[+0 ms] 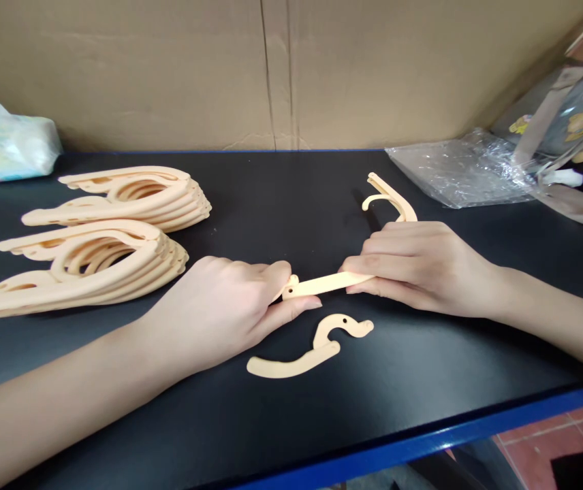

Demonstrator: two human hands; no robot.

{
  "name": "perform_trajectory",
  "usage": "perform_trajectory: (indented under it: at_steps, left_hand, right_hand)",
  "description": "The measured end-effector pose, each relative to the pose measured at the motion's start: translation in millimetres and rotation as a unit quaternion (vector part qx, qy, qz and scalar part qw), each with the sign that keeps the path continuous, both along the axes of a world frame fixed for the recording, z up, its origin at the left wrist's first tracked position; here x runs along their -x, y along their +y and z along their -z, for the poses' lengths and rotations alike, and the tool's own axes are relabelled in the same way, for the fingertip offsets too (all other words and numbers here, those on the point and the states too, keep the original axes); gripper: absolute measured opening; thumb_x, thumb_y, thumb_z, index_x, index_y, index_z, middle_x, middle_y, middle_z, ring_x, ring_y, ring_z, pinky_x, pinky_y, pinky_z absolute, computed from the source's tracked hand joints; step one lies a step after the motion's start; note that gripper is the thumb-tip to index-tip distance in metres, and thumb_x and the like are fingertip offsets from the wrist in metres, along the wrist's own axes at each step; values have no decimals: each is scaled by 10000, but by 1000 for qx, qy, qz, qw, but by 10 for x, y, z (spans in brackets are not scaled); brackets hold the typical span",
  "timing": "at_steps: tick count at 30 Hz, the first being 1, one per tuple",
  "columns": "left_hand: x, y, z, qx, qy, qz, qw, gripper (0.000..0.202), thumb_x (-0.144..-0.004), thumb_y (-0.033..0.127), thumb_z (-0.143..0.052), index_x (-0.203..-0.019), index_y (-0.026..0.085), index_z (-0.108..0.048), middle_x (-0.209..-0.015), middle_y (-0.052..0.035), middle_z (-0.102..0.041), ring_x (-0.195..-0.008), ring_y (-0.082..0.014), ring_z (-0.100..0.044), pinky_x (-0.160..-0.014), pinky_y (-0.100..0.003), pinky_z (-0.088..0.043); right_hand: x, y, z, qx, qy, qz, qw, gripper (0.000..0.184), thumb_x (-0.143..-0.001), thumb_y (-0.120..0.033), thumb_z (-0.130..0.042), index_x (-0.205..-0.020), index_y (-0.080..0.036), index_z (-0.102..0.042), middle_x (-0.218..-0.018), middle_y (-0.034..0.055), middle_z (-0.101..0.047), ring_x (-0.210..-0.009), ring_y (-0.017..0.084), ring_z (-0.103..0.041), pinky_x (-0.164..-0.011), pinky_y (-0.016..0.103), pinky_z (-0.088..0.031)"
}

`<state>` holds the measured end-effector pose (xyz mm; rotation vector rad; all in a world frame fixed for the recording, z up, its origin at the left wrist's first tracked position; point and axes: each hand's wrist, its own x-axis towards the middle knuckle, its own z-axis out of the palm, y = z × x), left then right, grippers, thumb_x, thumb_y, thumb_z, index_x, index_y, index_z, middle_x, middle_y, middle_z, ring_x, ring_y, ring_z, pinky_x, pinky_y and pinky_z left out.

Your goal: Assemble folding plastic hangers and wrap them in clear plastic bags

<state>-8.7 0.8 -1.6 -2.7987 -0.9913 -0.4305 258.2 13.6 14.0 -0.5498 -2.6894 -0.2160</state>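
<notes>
Both hands grip one peach-coloured plastic hanger piece (pixel 322 283) low over the black table. My left hand (pixel 230 309) pinches its left end between thumb and fingers. My right hand (pixel 414 265) is closed round the other end, and the piece's curved hook part sticks out behind that hand. A second loose hanger piece (pixel 308 351), S-shaped with a small hole, lies flat on the table just in front of my hands.
Two stacks of folded peach hangers (pixel 118 231) lie at the left. A crumpled clear plastic bag (pixel 465 173) and packaged goods (pixel 572 116) sit at the back right. A cardboard wall (pixel 281 68) stands behind. The table's blue front edge (pixel 449 435) runs at the lower right.
</notes>
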Motion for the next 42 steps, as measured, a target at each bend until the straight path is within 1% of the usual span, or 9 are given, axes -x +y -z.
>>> perform_trajectory:
  at_steps: [5, 8, 15, 20, 26, 32, 34, 38, 42]
  left_hand:
    - [-9, -8, -32, -17, 10, 2, 1000, 523, -1056, 533, -249, -682, 212, -425, -476, 41, -485, -348, -148, -489, -415, -251, -176]
    - [-22, -28, -71, -8, 27, 4, 1000, 535, -1057, 530, -242, -678, 208, -439, -476, 28, -510, -359, -157, -515, -416, -246, -193]
    - [-17, -18, -46, 9, -7, 2, 1000, 478, -1054, 506, -298, -690, 216, -407, -484, 61, -459, -357, -113, -437, -421, -229, -192]
    - [-12, -15, -59, 13, -14, -21, 1000, 504, -1042, 552, -298, -682, 214, -398, -480, 65, -459, -351, -106, -436, -418, -219, -191]
    - [-36, -9, -98, 18, 11, -27, 999, 549, -1041, 570, -260, -656, 211, -415, -463, 44, -472, -350, -126, -452, -421, -226, -188]
    - [-48, -25, -123, 15, 59, -47, 997, 596, -1038, 580, -233, -634, 205, -456, -462, 2, -533, -370, -153, -496, -433, -244, -173]
    - [-51, -35, -116, -2, 65, -40, 997, 608, -1041, 576, -225, -639, 199, -484, -460, -8, -549, -359, -158, -497, -429, -249, -166]
    - [-69, -63, -99, -56, 56, 8, 997, 598, -1062, 499, -255, -600, 198, -487, -418, -1, -518, -326, -168, -481, -428, -267, -150]
    - [-73, -84, -106, -57, 54, 20, 997, 562, -1069, 401, -298, -560, 206, -435, -407, 9, -486, -328, -156, -460, -442, -278, -141]
  right_hand:
    - [-9, -11, -4, 3, 1, 3, 1000, 240, -1047, -306, -476, -1018, -153, -658, -751, -1, -641, -638, 127, -534, -634, 274, -399]
    - [-10, -12, 1, 8, 2, 2, 1000, 239, -1049, -309, -471, -1019, -159, -654, -761, 0, -650, -643, 129, -535, -646, 273, -407]
    - [-9, 7, 11, 4, -3, 3, 1000, 250, -1045, -315, -476, -1033, -153, -665, -763, 11, -662, -638, 138, -548, -640, 282, -405]
    - [-13, 13, 6, 2, -2, 4, 1000, 247, -1045, -307, -476, -1047, -145, -664, -764, 8, -661, -641, 133, -562, -632, 284, -405]
    - [-23, 21, 11, -4, 2, 2, 1000, 218, -1042, -278, -491, -1052, -142, -661, -772, 12, -678, -653, 130, -570, -632, 285, -400]
    - [-20, 10, 10, -12, -6, 1, 1000, 245, -1051, -289, -466, -1052, -144, -664, -777, 9, -670, -660, 129, -583, -632, 287, -397]
    - [-21, 5, 8, -6, -2, 2, 1000, 248, -1051, -292, -464, -1063, -147, -664, -781, 10, -671, -668, 131, -586, -651, 285, -409]
    - [-31, 2, 7, -22, 7, -2, 1000, 246, -1057, -242, -434, -1051, -157, -665, -754, 9, -653, -664, 135, -580, -656, 284, -401]
    - [-24, 2, 10, -26, -12, -3, 1000, 284, -1068, -231, -390, -1015, -167, -662, -732, 3, -641, -644, 139, -545, -630, 284, -383]
